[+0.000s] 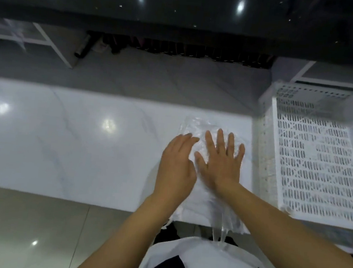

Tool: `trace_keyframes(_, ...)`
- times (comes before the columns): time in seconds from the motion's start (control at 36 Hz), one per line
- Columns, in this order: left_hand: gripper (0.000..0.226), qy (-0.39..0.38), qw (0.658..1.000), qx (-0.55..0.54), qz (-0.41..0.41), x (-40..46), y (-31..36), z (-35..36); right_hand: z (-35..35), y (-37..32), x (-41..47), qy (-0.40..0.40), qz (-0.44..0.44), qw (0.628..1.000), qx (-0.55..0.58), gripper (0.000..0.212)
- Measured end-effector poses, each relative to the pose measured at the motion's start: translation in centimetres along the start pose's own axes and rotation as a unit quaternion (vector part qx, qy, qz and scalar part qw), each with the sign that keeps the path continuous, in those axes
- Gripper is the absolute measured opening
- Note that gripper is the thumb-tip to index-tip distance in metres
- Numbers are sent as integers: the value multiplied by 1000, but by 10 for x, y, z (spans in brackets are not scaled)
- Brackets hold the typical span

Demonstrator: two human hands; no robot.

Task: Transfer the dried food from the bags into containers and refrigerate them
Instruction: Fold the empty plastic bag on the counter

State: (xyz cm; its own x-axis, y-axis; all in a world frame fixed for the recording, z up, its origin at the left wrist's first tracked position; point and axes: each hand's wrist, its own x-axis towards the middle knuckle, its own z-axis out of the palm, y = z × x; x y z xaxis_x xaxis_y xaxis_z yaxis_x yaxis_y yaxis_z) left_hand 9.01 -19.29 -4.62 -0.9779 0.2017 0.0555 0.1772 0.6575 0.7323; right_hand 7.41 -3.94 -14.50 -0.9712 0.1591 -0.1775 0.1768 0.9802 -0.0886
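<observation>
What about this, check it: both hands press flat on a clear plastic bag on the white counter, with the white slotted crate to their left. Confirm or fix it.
One detail is wrong. The head view shows the white slotted crate to the right of the hands, not the left. The rest holds: the left hand and right hand press flat on the clear plastic bag on the white counter.

Your single head camera looked steeply down, from close above, at the glossy white marble-patterned counter [74, 142] before you.

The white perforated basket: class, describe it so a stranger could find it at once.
Start at the white marble counter and follow it to its right end. There sits the white perforated basket, beside the clear plastic bag under both hands; only it has slotted walls.
</observation>
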Motion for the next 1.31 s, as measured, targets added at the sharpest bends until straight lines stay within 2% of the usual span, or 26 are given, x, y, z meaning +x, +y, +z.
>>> trace_keyframes(0.06, 51, -13, 999, -1, 48, 16, 21, 18, 0, 1, -1, -1, -13, 1000, -18, 75)
trace_keyframes(0.11, 50, -14, 996, 53, 77, 36, 24, 40, -1, 2, 1, -19, -18, 999, -22, 80)
trace_keyframes(0.17, 50, -73, 987, 137, 32, 49, 4, 58, -2, 3, 3, -32, -15, 999, -11, 76)
trace_keyframes(0.22, 54, -121, 969, 214, -20, 48, -30, 69, -5, 3, 3, -20, -13, 999, 25, 62)
trace_keyframes(0.31, 58, -123, 949, 290, -4, 26, -63, 73, -6, 3, 2, 0, -24, 999, 48, 59)
trace_keyframes(0.47, 73, -130, 939, 319, 18, -9, -80, 67, -3, 4, 1, -12, -30, 998, 45, 58)
trace_keyframes(0.61, 75, -118, 944, 307, 14, -8, -80, 68, -9, 8, -4, -6, -51, 998, 46, 60)
trace_keyframes(0.72, 74, -119, 943, 312, 19, -7, -81, 68, -2, 14, -47, 20, -72, 996, 53, 64)
trace_keyframes(0.81, 73, -112, 945, 307, 23, -8, -83, 69, 12, 20, -83, -8, -78, 997, 27, 65)
trace_keyframes(0.92, 74, -132, 943, 304, 25, -7, -78, 66, 13, 25, -83, -28, -67, 997, 22, 67)
trace_keyframes(1.0, 73, -119, 968, 220, 9, -6, -71, 57, 12, 23, -83, -31, -68, 997, 30, 67)
trace_keyframes(1.06, 72, -59, 989, 130, -29, -5, -64, 45, 12, 22, -83, -35, -67, 997, 34, 67)
trace_keyframes(1.11, 75, -7, 993, 71, -89, -2, -59, 33, 11, 23, -83, -46, -63, 996, 37, 67)
trace_keyframes(1.22, 82, -69, 960, -48, -266, 9, -57, 11, 6, 26, -83, -64, -75, 994, 48, 68)
trace_keyframes(1.31, 81, -100, 937, -88, -325, 17, -58, 0, -6, 24, -80, -42, -78, 990, 108, 67)
